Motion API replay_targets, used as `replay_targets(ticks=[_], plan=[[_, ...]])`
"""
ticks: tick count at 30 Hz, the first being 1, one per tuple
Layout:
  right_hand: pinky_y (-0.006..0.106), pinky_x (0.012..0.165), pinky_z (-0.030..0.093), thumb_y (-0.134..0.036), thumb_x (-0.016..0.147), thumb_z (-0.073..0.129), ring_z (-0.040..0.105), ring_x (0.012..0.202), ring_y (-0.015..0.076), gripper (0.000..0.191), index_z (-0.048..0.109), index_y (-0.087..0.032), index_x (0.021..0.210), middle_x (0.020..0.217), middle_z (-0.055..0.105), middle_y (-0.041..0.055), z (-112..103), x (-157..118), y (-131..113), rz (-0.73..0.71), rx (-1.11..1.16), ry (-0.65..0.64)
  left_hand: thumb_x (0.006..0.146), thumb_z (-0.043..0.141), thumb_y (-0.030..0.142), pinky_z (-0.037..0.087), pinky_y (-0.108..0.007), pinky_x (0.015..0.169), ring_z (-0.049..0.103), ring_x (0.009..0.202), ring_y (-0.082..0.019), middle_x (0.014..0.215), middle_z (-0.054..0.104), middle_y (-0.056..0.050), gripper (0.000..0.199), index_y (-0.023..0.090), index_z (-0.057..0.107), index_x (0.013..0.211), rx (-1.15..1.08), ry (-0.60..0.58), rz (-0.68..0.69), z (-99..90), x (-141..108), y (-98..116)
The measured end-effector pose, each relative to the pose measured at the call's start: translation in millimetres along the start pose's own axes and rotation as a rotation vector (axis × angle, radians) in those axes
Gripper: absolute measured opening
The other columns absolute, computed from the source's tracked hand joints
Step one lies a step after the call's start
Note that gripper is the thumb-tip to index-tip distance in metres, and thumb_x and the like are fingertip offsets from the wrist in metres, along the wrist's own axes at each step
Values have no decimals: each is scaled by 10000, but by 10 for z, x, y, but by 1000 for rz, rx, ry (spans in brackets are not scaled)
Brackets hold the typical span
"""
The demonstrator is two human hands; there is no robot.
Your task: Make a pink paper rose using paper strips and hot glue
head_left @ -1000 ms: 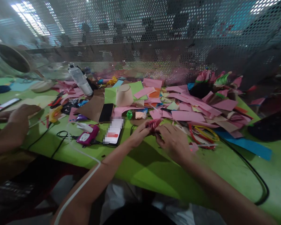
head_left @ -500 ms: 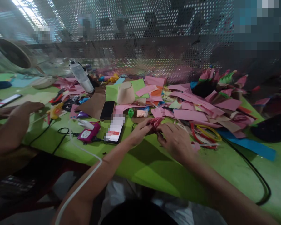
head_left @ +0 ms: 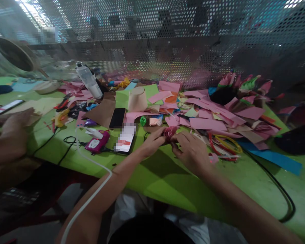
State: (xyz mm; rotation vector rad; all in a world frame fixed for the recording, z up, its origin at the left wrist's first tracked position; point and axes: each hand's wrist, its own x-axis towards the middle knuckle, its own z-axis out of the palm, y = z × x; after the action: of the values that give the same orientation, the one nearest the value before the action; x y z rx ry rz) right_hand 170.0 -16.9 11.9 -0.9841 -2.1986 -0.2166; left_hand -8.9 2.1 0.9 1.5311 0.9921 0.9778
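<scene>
A pink pleated paper piece [head_left: 169,132], with curved ridges fanned out, is held up above the green table. My left hand [head_left: 154,141] grips it from the left with closed fingers. On the other side, my right hand [head_left: 190,149] has its fingers curled and pinched at the piece's lower right edge. The fingertips are partly hidden. Just behind my hands lie a small green crumpled scrap [head_left: 142,120] and a pale peach lump [head_left: 155,121]. A phone with a lit screen [head_left: 125,139] lies left of my left hand.
Pink paper strips [head_left: 208,124] cover the table's back right. A cream cup-shaped form [head_left: 137,100], dark phone [head_left: 117,118], water bottle [head_left: 89,81], magenta device [head_left: 98,142] with cables and yellow glue gun [head_left: 61,118] stand or lie leftward. A co-worker's hand [head_left: 17,123] is far left.
The co-worker's hand at far left has drawn back leftward, away from the yellow glue gun. My hands keep their grip on the pleated paper piece, hardly moving.
</scene>
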Motion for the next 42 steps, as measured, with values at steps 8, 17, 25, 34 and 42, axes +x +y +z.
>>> replay_targets(ticks=[8, 17, 25, 34, 42], plan=[[298, 640, 371, -150, 859, 533, 563, 711, 191, 100, 625, -183, 836, 796, 651, 61, 10, -4, 16, 12, -3, -20, 851, 487, 285, 385, -399, 1068, 517, 1204, -262, 1273, 615, -89, 467, 170, 580, 1294, -41, -56, 37, 6, -5, -61], [307, 646, 389, -156, 851, 528, 577, 725, 206, 92, 609, -193, 832, 804, 660, 69, 14, -1, 13, 33, 7, -31, 837, 487, 302, 444, -360, 983, 524, 1140, -237, 1241, 608, -96, 474, 161, 582, 1281, -111, -60, 14, 38, -12, -3], [312, 652, 385, -157, 848, 528, 567, 749, 210, 78, 591, -202, 839, 817, 650, 68, 12, -9, 24, 63, 49, -57, 815, 496, 296, 472, -309, 870, 536, 1024, -200, 1162, 615, -87, 470, 170, 592, 1257, -142, -58, -12, 48, -2, -9], [304, 625, 361, -145, 863, 519, 548, 715, 196, 94, 587, -195, 823, 796, 624, 61, 4, -5, 26, 43, 31, -30, 805, 494, 286, 486, -311, 844, 558, 946, -183, 1059, 646, -66, 442, 173, 603, 1218, -188, -58, -46, 52, -13, 39], [305, 633, 374, -140, 858, 525, 547, 721, 202, 76, 576, -192, 833, 801, 614, 64, 8, 10, 38, 34, 39, -37, 793, 509, 349, 469, -298, 810, 546, 917, -183, 1037, 638, -67, 461, 166, 599, 1205, -167, -29, -22, 23, -1, -30]])
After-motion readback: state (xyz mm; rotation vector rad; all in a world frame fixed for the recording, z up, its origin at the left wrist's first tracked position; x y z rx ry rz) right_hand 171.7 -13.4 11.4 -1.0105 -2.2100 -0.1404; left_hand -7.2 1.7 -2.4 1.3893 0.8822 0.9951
